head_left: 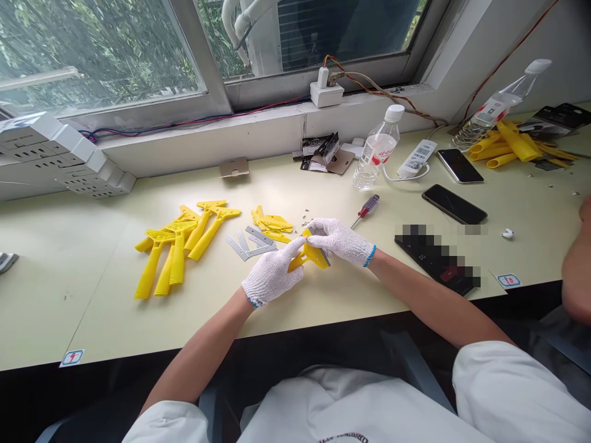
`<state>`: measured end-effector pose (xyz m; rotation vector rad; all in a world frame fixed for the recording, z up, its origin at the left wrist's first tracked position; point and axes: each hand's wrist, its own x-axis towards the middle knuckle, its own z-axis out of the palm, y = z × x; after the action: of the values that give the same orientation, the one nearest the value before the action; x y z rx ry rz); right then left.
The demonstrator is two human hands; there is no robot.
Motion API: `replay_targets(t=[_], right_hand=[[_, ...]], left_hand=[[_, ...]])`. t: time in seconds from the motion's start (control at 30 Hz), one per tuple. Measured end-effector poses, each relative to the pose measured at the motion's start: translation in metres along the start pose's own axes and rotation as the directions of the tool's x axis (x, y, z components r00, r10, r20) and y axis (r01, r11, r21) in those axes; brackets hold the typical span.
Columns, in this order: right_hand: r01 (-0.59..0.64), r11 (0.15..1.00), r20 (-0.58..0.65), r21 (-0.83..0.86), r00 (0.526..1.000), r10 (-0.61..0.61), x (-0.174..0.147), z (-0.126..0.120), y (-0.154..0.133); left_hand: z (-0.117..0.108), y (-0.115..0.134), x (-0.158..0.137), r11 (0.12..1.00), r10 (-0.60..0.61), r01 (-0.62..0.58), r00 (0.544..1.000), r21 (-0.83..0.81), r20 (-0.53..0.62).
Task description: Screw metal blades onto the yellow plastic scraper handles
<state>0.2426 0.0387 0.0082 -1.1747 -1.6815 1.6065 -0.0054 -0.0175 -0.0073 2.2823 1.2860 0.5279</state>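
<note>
Both my hands wear white knit gloves and meet over the table. A yellow scraper (315, 254) with a grey blade along its head is between them. My left hand (273, 272) grips its handle, thumb up at the head. The fingers of my right hand (340, 240) close on the head's far end; what is under their tips is hidden. Just beyond lie small yellow cover plates (272, 223), several grey blades (250, 243) and tiny screws (305, 215). A screwdriver (365, 210) with a red and clear handle rests behind my right hand.
Yellow scraper handles (173, 246) are piled to the left. Farther right stand a water bottle (377, 147), a power strip (417, 159), two phones (455, 203) and a black device (429, 255). Another person's arm (577, 264) shows at the right edge.
</note>
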Motion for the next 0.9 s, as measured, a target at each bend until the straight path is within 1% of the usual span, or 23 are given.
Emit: replay_targets(t=[0.1, 0.23, 0.33, 0.47, 0.57, 0.7, 0.8, 0.9], right_hand=[[0.001, 1.000, 0.011, -0.023, 1.000, -0.001, -0.001, 0.000, -0.002], [0.024, 1.000, -0.023, -0.007, 0.999, -0.024, 0.002, 0.003, 0.004], [0.007, 1.000, -0.040, 0.013, 0.999, -0.007, 0.004, 0.007, 0.009], [-0.006, 1.000, -0.054, -0.004, 0.999, 0.006, 0.005, 0.009, 0.012], [-0.014, 1.000, -0.048, -0.002, 0.999, 0.013, 0.003, 0.009, 0.008], [-0.017, 0.998, -0.055, 0.052, 0.998, 0.020, -0.001, 0.009, -0.003], [-0.003, 0.995, -0.071, 0.099, 0.997, 0.010, -0.003, 0.009, -0.009], [-0.016, 0.994, -0.052, 0.105, 0.998, 0.022, -0.005, 0.008, -0.012]], left_hand=[[0.000, 0.000, 0.000, 1.000, 0.010, -0.010, 1.000, 0.000, -0.004], [-0.001, 0.001, 0.001, 1.000, 0.019, -0.019, 1.000, 0.024, -0.021], [-0.002, 0.001, 0.001, 0.999, 0.020, -0.019, 0.999, 0.047, -0.027], [0.000, 0.001, 0.001, 0.998, 0.012, -0.011, 1.000, 0.069, -0.022], [0.001, 0.001, 0.001, 0.998, -0.002, 0.004, 1.000, 0.071, -0.028], [0.001, 0.001, 0.001, 0.998, -0.026, 0.028, 0.999, 0.062, -0.043], [0.000, 0.000, 0.001, 0.999, -0.022, 0.024, 0.999, 0.049, -0.044], [-0.002, 0.002, 0.000, 0.998, -0.020, 0.022, 0.999, 0.061, -0.034]])
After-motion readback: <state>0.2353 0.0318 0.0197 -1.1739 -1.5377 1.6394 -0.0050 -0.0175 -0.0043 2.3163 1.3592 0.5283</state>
